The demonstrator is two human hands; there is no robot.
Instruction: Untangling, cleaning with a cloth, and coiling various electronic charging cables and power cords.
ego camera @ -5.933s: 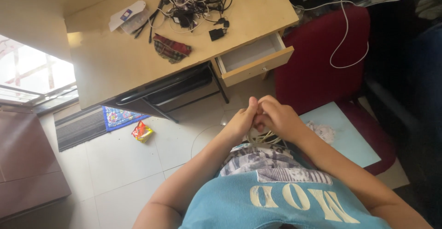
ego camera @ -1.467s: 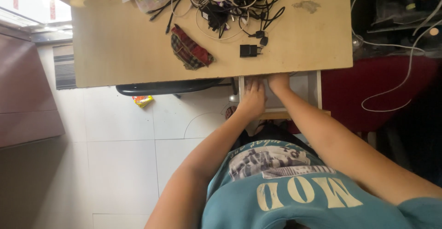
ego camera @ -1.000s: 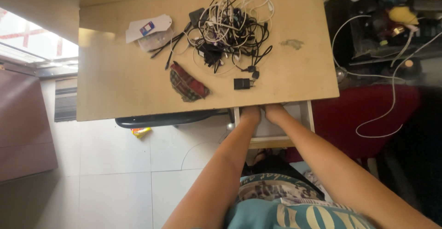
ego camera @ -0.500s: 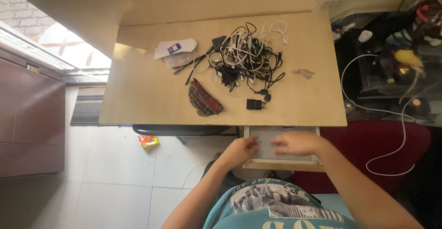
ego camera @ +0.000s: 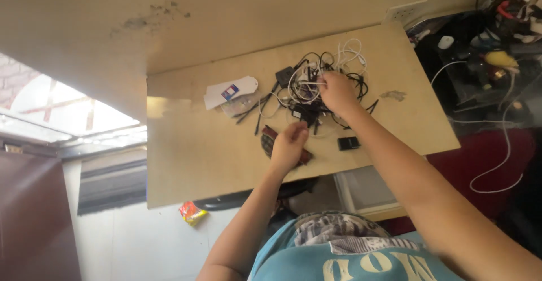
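Note:
A tangle of black and white cables (ego camera: 316,83) lies on the wooden desk (ego camera: 192,157). My right hand (ego camera: 337,92) rests on the tangle, its fingers pinching a white cable. My left hand (ego camera: 289,142) hovers loosely curled just in front of the pile, over a red plaid pouch (ego camera: 268,141) that it partly hides. I cannot tell whether the left hand grips anything. A black charger plug (ego camera: 348,143) lies to the right of that hand.
A white card with a blue patch (ego camera: 228,92) lies left of the cables. An open drawer (ego camera: 367,193) sticks out under the desk's front edge. A red chair (ego camera: 497,157) with a white cable stands at right. A snack wrapper (ego camera: 192,213) lies on the floor.
Both hands left the open drawer and rose onto the desk. The right hand moved up to the cable tangle, the left to the pouch. The view tilted upward.

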